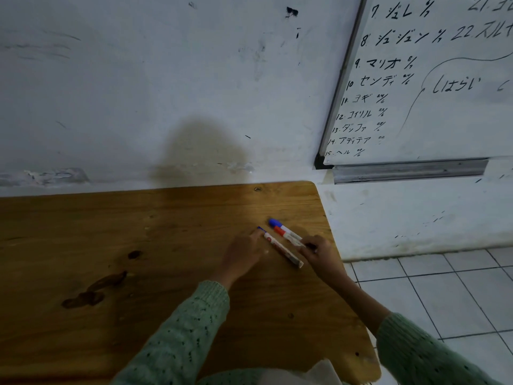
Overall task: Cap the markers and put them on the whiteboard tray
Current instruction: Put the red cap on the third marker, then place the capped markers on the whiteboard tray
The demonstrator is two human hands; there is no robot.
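Three white markers lie near the right edge of the wooden table (166,245). One has a blue cap (274,222) and one beside it has a red cap (279,231). My right hand (317,252) is curled over the tail ends of these two. The third marker (281,249) lies just left of them, and a slim blue end (261,228) shows at its front. The fingertips of my left hand (241,255) rest against that blue end and partly hide it. The metal whiteboard tray (408,170) hangs on the wall up to the right, below the whiteboard (444,112).
The table stands against a stained white wall (166,79), and its right edge is close to my right hand. Past that edge lies a white tiled floor (444,295). Something pale (319,370) sits at the table's near edge. The whiteboard is covered in black writing.
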